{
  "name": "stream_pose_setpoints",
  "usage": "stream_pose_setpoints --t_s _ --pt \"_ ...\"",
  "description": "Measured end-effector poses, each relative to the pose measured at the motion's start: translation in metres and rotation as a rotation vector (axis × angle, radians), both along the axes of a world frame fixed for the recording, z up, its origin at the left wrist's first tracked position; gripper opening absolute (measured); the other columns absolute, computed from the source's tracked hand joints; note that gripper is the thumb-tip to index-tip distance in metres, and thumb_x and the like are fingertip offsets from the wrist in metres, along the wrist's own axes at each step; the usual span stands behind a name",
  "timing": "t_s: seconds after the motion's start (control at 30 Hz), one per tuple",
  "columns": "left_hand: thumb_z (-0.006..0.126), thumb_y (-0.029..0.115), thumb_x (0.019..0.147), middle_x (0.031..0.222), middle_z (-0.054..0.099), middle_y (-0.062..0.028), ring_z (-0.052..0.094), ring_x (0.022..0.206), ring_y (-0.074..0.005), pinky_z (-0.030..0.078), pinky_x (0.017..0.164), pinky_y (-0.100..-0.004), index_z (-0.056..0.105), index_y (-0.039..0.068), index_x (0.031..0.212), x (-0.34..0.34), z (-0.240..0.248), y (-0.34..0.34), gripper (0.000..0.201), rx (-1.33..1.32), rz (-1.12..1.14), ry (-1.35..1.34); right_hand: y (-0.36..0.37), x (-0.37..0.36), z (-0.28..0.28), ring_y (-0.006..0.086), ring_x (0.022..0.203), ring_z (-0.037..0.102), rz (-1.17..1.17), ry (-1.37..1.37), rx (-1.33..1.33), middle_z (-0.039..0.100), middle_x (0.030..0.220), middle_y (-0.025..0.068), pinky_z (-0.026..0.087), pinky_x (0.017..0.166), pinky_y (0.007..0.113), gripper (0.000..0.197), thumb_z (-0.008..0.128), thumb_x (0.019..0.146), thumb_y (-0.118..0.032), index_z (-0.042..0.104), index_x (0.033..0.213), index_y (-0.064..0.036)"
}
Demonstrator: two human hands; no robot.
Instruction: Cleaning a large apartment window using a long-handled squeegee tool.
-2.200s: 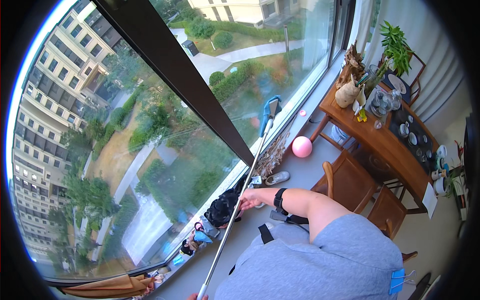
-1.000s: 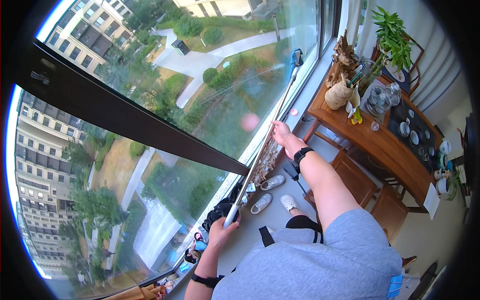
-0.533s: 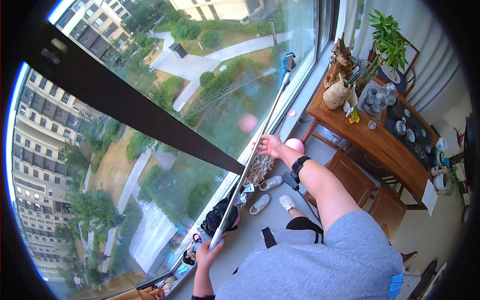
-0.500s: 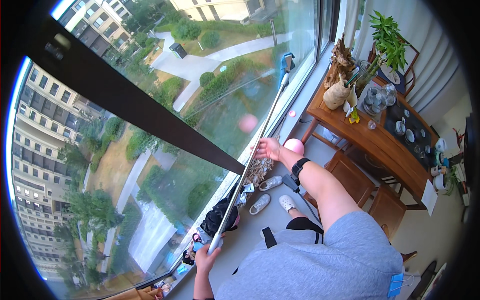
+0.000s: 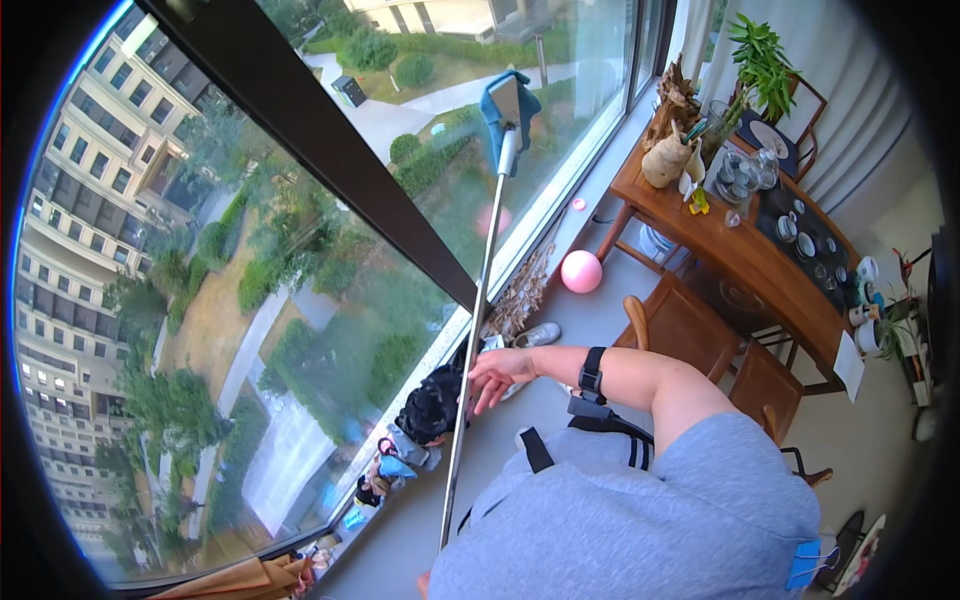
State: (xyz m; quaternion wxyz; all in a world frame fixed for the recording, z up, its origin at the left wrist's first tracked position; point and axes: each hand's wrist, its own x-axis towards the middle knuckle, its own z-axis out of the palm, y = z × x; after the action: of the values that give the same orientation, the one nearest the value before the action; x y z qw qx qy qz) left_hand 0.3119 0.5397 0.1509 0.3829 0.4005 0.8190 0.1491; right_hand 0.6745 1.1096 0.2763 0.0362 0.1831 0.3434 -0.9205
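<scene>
A long-handled flat mop with a silvery pole (image 5: 485, 265) slants up from near my body to the window. Its flat head (image 5: 507, 97) is wrapped in a blue cloth and is up against the glass or just before it. My right hand (image 5: 497, 377) holds the pole around its middle, with a loose grip and some fingers hanging apart. Of my left hand (image 5: 424, 584) only a sliver shows at the lower edge, near the pole's low end; its fingers are hidden behind my grey shirt. A dark window frame bar (image 5: 330, 150) crosses behind the pole.
Along the sill lie a black bag (image 5: 430, 405), small toys (image 5: 378, 478) and dried stalks (image 5: 520, 290). A pink ball (image 5: 581, 271) and a shoe (image 5: 540, 334) are on the floor. To the right stand a wooden table (image 5: 720, 245) with glassware and plants, and chairs (image 5: 680, 330).
The mop head has moved left and up, from the window's right edge onto the pane. My right hand has come nearer my body, and my left hand has dropped mostly out of sight.
</scene>
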Motion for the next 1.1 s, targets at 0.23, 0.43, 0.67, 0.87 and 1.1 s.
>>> stream_pose_setpoints --t_s 0.23,0.43,0.67,0.87,1.1 --pt "0.076 0.033 0.072 0.057 0.058 -0.0021 0.054 0.055 -0.0082 0.043 0.052 -0.0323 0.07 0.0 0.076 -0.033 0.0 -0.125 0.034 0.07 -0.238 -0.009 -0.049 -0.036 0.028 0.0268 0.096 0.068 0.149 0.054 -0.021 0.053 0.135 0.0127 0.055 0.076 0.03 0.038 0.044 0.096 -0.023 0.045 0.13 -0.0059" --pt "0.074 0.031 0.074 0.059 0.061 -0.0034 0.053 0.059 -0.0083 0.043 0.053 -0.0335 0.07 -0.001 0.076 0.008 0.018 -0.093 0.033 -0.235 0.297 0.012 -0.04 -0.038 0.01 0.0244 0.106 0.063 0.135 -0.033 0.091 0.058 0.129 0.0127 0.05 0.088 0.033 0.036 0.045 0.096 -0.024 0.048 0.127 -0.0063" --pt "0.074 0.026 0.073 0.06 0.062 -0.0035 0.054 0.059 -0.0085 0.043 0.054 -0.0317 0.071 -0.002 0.08 0.088 0.119 0.055 0.028 -0.189 0.424 0.014 0.006 0.006 0.021 0.0219 0.108 0.063 0.051 -0.046 0.156 0.065 0.117 0.0143 0.047 0.089 0.032 0.036 0.038 0.098 -0.027 0.06 0.116 -0.0024" --pt "0.077 0.03 0.071 0.057 0.06 -0.0046 0.055 0.057 -0.0105 0.042 0.054 -0.0342 0.07 -0.001 0.078 0.075 0.079 0.1 0.033 -0.06 0.362 0.092 0.066 0.029 -0.003 0.0216 0.097 0.068 -0.231 -0.094 0.12 0.069 0.108 0.0129 0.052 0.078 0.027 0.031 0.045 0.096 -0.026 0.06 0.114 -0.0064" --pt "0.077 0.041 0.068 0.058 0.061 -0.0107 0.058 0.052 -0.0222 0.045 0.054 -0.0367 0.073 0.006 0.078 0.143 0.154 0.311 0.037 -0.084 0.095 0.321 0.151 0.091 -0.015 0.0195 0.092 0.067 -0.76 -0.025 0.039 0.067 0.109 0.0139 0.052 0.081 0.029 0.019 0.045 0.095 -0.016 0.053 0.11 -0.0097"
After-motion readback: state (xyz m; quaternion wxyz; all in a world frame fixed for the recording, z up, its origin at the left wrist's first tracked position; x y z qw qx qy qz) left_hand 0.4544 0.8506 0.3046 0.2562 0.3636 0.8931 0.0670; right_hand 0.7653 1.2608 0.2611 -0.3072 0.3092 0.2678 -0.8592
